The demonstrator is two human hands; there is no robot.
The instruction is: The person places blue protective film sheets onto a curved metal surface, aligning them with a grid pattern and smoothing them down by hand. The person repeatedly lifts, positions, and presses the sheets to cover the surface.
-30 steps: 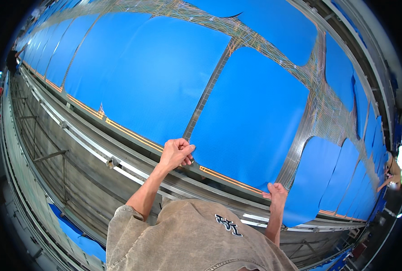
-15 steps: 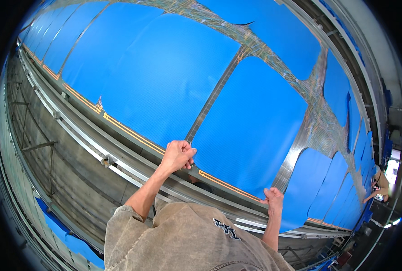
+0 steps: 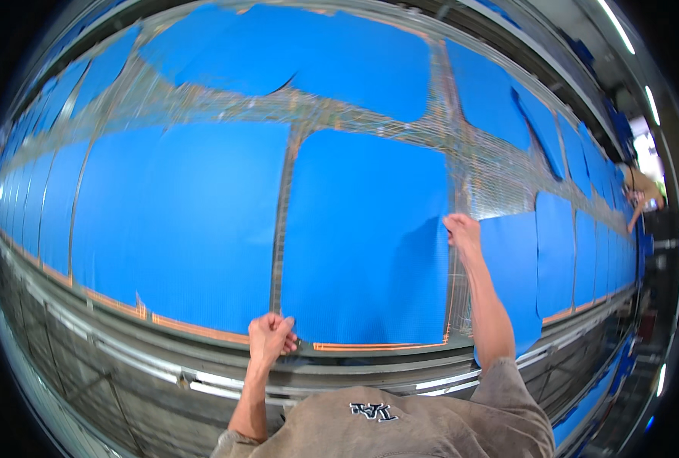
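A blue fabric panel [image 3: 362,237] with rounded far corners lies spread on the long table before me. My left hand [image 3: 271,338] is closed in a pinch at its near left corner, by the table's front edge. Partway up the panel's right side, my right hand [image 3: 461,231] is closed with thumb and fingertips on the edge. The right arm casts a shadow over the panel. Along the front edge, orange lines [image 3: 378,347] show beside the fabric. A dark strip [image 3: 281,244] of bare table separates this panel from the wide blue panel [image 3: 179,229] to the left.
More blue panels [image 3: 339,57] lie across the far side, some overlapping or curled. A line-covered strip of table surface [image 3: 500,179] runs between the rows. Metal rails [image 3: 240,391] follow the front edge. Another person [image 3: 642,195] leans over the table's far right end.
My right hand has moved from the panel's near right corner farther up its right side. My left hand stays at the near left corner. The whole view has turned.
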